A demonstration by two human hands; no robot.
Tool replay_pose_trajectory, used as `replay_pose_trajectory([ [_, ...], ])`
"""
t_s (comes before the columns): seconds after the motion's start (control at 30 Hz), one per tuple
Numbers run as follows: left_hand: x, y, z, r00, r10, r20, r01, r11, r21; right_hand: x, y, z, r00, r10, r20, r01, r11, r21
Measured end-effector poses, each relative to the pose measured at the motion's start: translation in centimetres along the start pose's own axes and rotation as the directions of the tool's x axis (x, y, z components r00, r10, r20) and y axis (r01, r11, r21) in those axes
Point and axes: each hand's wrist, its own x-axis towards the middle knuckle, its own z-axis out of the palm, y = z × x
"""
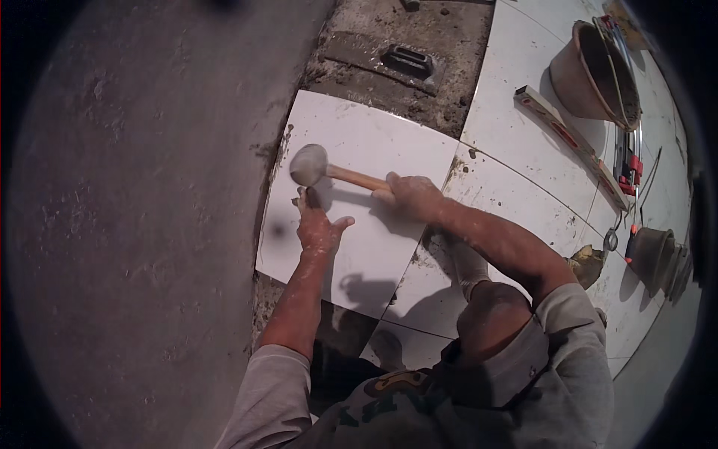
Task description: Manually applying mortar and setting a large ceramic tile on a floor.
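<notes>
My right hand [413, 197] is closed around the wooden handle of a rubber mallet [309, 166]. The mallet's grey rounded head is over the left part of a large white floor tile [378, 258]. My left hand [317, 230] is just below that head, over the tile's left side, with the thumb stretched out to the right. Its fingers point away from me and look spread, partly in shadow; something small and pale shows at the fingertips, too unclear to name. Whether the mallet touches the tile, I cannot tell. Mortar specks dot the tile's edges.
Beyond the tile, a flat trowel [411, 61] lies on rough mortar. At right are a spirit level [572, 142], a mortar bucket [572, 75], a tile cutter [630, 168], a yellowish sponge-like lump [588, 264] and smaller dark buckets [651, 258]. Bare concrete [149, 224] stretches along the left.
</notes>
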Motion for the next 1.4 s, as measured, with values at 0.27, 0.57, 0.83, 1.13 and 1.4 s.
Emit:
replay_pose_trajectory([
  [0.27, -0.6, -2.9, 3.1, 0.996, -0.051, -0.069, 0.038, 0.984, -0.176, -3.2, -0.3, -1.2, 0.999, -0.033, -0.001, 0.033, 0.994, 0.103],
  [0.57, -2.4, -5.8, 3.9, 0.985, -0.163, -0.061, 0.153, 0.977, -0.148, -3.3, 1.7, 1.4, 0.991, -0.073, 0.116, 0.069, 0.997, 0.043],
  [0.83, -0.8, -8.6, 5.6, 0.856, 0.234, -0.46, -0.21, 0.972, 0.103, -5.1, -0.1, 1.3, 0.92, -0.373, 0.118, 0.357, 0.924, 0.138],
  [1.13, -1.4, -5.0, 0.4, 0.967, -0.176, 0.182, 0.12, 0.952, 0.282, -5.7, 3.9, 2.4, 0.981, 0.017, 0.192, -0.038, 0.994, 0.104],
  [1.4, -1.9, -6.8, 2.2, 0.974, -0.151, 0.167, 0.118, 0.974, 0.192, -10.9, 9.2, 0.0, 0.932, 0.154, -0.328, 0.02, 0.882, 0.472],
])
